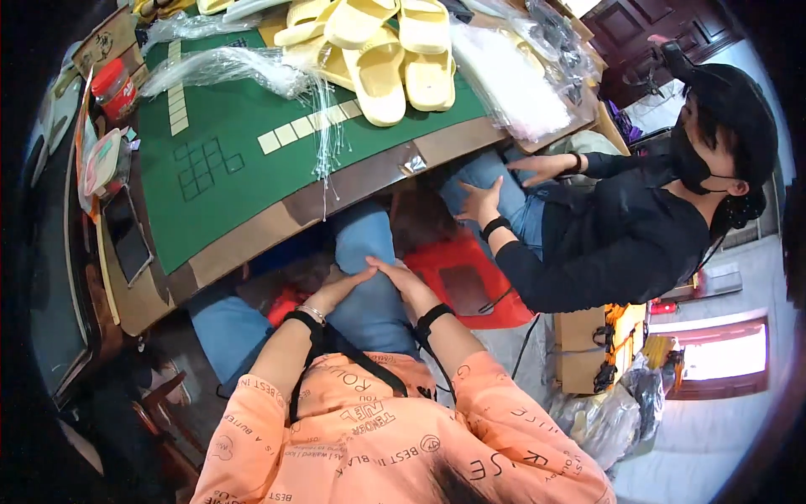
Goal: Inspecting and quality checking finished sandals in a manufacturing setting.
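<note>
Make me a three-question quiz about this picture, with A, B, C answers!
1. Where are the yellow slippers?
A. on the table's far side
B. on the floor
C. on a lap

2. What colour is the table mat?
A. red
B. green
C. white

3. What are the left hand and right hand doing?
A. holding a slipper
B. resting empty on the blue-trousered lap
C. lifting the red-lidded jar

Answers: 1 A, they are piled at the mat's far edge; 2 B, the mat is plainly green; 3 B, both hands lie flat, fingertips touching, holding nothing.
</note>
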Demonstrator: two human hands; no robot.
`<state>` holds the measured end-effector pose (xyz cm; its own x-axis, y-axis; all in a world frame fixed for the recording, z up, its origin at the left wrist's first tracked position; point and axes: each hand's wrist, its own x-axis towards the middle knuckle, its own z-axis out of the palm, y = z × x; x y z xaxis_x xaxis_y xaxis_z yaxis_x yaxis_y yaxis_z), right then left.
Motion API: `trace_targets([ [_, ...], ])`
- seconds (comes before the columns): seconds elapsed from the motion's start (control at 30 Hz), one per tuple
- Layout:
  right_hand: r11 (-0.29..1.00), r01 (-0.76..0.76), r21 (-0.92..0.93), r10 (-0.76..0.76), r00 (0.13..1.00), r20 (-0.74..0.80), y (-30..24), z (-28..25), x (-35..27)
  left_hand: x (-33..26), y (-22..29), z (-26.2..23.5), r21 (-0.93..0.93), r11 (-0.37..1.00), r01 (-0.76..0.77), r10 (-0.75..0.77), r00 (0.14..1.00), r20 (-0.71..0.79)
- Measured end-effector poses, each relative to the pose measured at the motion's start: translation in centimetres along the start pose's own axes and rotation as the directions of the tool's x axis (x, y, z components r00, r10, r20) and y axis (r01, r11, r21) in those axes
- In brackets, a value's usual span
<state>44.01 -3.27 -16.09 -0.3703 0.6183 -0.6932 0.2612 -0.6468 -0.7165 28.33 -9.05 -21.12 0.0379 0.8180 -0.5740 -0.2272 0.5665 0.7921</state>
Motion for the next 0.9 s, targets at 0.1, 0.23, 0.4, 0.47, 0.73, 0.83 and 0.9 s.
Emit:
trace_targets([
  [0.1, 0.991, -0.018, 0.132, 0.011, 0.999, 0.05, 0.7, -0.7, 1.0, -0.8, 0.9, -0.4, 0.12, 0.988, -0.093, 0.088, 0.995, 0.052],
  [0.23, 0.957, -0.202, 0.21, 0.219, 0.974, -0.059, 0.4, 0.8, -1.0, -1.9, 0.6, -1.9, 0.397, 0.917, 0.031, -0.003, 0.997, -0.072],
  [0.4, 0.764, -0.216, -0.608, -0.033, 0.928, -0.371, 2.5, -3.4, 4.2, -4.9, 0.9, -6.9, 0.477, 0.872, -0.109, 0.147, 0.988, -0.042],
  [0.47, 0.884, -0.019, -0.467, -0.164, 0.923, -0.347, 1.9, -5.0, 3.7, -8.6, 4.9, -7.1, 0.307, 0.95, -0.061, 0.085, 0.994, -0.064],
  [0.73, 0.275, 0.196, -0.941, -0.764, 0.639, -0.09, 1.9, 1.1, 3.9, -21.2, 6.6, -10.8, -0.168, 0.973, -0.156, 0.064, 0.89, -0.452],
  [0.83, 0.281, 0.248, -0.927, -0.372, 0.919, 0.134, -1.5, 4.1, 0.5, -23.4, 4.1, -11.4, -0.462, 0.85, -0.253, 0.03, 0.899, -0.437],
  [0.9, 0.534, 0.477, -0.698, -0.164, 0.869, 0.468, -6.1, 6.0, -2.5, -24.0, 4.4, -11.6, -0.46, 0.841, -0.284, 0.055, 0.891, -0.45],
])
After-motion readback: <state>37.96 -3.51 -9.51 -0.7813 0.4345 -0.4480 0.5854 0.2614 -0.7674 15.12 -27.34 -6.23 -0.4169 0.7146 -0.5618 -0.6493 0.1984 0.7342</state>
